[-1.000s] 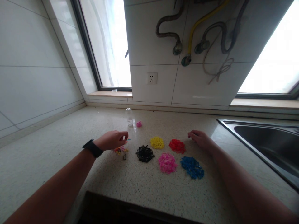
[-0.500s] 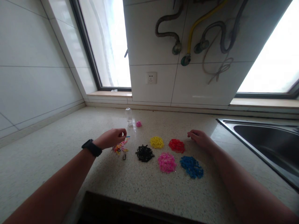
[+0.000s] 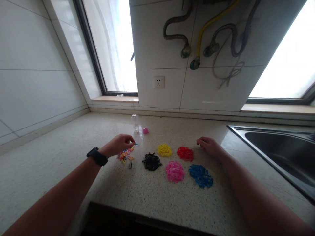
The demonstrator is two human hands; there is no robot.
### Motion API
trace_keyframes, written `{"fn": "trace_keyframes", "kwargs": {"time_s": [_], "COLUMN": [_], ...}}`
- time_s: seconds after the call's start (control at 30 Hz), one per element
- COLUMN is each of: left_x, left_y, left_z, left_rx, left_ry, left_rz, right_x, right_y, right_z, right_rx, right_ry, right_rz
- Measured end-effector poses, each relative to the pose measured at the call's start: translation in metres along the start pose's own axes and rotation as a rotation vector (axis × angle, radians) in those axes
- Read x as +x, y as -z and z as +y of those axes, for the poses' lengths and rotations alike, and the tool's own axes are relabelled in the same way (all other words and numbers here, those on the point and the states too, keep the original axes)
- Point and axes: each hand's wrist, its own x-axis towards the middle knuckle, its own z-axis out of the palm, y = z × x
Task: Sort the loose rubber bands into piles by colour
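My left hand [image 3: 124, 145], with a dark watch on the wrist, pinches a thin blue rubber band [image 3: 137, 144] above a mixed-colour heap of small rubber bands [image 3: 126, 154]. One dark band [image 3: 130, 166] lies apart below that heap. To its right are separate piles of bands: black [image 3: 151, 161], yellow [image 3: 164, 150], pink [image 3: 175, 171], red [image 3: 185, 153] and blue [image 3: 201, 176]. My right hand [image 3: 206, 143] rests on the counter to the right of the red pile, fingers curled together, with nothing visible in them.
Behind my left hand stand a clear plastic bottle [image 3: 135, 124] and a small pink cap [image 3: 145, 130]. A steel sink [image 3: 236, 131] is set into the counter [image 3: 152, 193] at right. The tiled wall carries a socket [image 3: 159, 82] and hoses; the counter's front edge is near.
My left hand has shifted slightly, and more of the blue band now sticks out to the right of its fingertips. My right hand stays in place.
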Motion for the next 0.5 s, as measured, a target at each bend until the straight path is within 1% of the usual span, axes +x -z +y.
{"fn": "trace_keyframes", "kwargs": {"time_s": [0.17, 0.33, 0.5], "left_x": [-0.005, -0.015, -0.021], "left_y": [-0.013, -0.034, -0.058], "left_z": [0.029, 0.07, 0.109], "left_rx": [-0.248, -0.486, -0.684], "left_ry": [-0.013, -0.035, -0.054], "left_rz": [-0.019, -0.049, -0.11], "right_x": [-0.001, 0.001, 0.005], "right_y": [0.0, -0.001, -0.003], "right_z": [-0.002, 0.001, 0.007], "right_rx": [-0.003, -0.002, 0.01], "right_ry": [-0.011, 0.001, 0.027], "right_rz": [0.006, 0.006, 0.004]}}
